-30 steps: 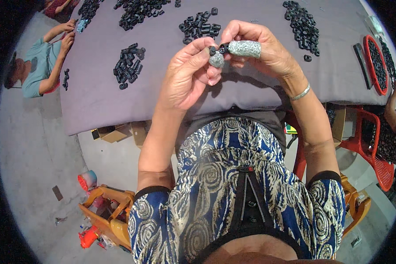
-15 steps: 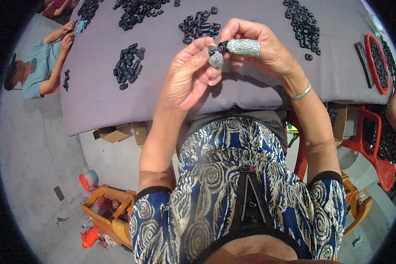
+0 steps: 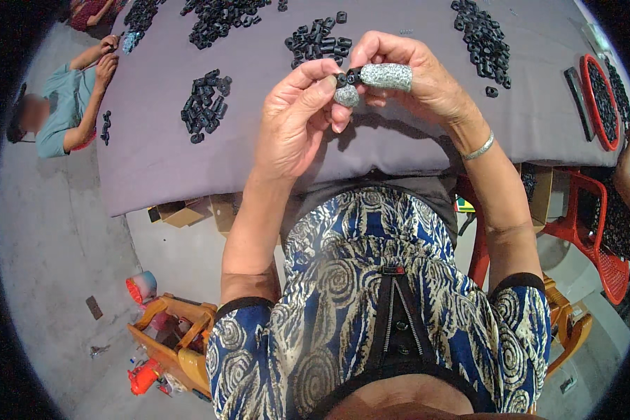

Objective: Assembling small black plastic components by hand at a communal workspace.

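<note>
Above the table's near side, my left hand (image 3: 295, 115) pinches a small black cylindrical part (image 3: 341, 80) between thumb and fingers. My right hand (image 3: 406, 66) grips a second small black part (image 3: 354, 75), and the two parts meet or nearly meet between the fingertips. A speckled grey finger cover (image 3: 387, 76) wraps my right thumb, and another grey cover (image 3: 346, 96) is on a finger of my left hand. Just beyond my hands lies a pile of black cylindrical parts (image 3: 320, 43). To the left is a smaller pile of them (image 3: 204, 106).
More black parts (image 3: 481, 43) are heaped on the grey tablecloth (image 3: 147, 168) at the right. A red basket (image 3: 609, 143) holds others. At the far left a co-worker in a teal shirt (image 3: 58, 112) handles parts. Red chair (image 3: 595, 231) and wooden chair (image 3: 182, 350) flank me.
My left hand has shifted very slightly, and its black part now sits closer against the one in my right hand. My right hand is almost still.
</note>
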### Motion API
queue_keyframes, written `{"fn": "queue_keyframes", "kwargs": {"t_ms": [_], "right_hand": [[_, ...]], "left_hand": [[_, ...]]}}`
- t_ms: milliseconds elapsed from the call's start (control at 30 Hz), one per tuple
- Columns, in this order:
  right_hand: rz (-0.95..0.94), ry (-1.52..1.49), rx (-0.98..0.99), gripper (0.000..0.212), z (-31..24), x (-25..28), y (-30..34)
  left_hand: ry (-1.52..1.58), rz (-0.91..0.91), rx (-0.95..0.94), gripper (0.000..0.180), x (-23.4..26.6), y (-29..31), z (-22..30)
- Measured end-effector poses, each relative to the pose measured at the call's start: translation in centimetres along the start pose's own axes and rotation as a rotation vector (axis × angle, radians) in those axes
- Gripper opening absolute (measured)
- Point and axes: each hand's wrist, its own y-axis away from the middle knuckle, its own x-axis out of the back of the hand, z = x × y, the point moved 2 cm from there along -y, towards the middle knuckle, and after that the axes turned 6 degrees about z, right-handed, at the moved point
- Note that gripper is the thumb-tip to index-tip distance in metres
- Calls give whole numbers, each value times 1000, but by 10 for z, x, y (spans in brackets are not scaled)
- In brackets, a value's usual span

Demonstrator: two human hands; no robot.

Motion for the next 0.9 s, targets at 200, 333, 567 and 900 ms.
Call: {"fn": "queue_keyframes", "kwargs": {"t_ms": [200,333,567,900], "right_hand": [[26,39,12,15,-1,0,0],[29,36,3,15,0,1,0],[44,53,3,15,1,-1,0],[38,61,-10,14,0,1,0]], "left_hand": [[-26,-5,-59,17,3,0,1],[-85,28,-99,17,0,1,2],[-230,72,-212,16,-2,2,2],[-270,87,-265,17,-2,3,4]]}}
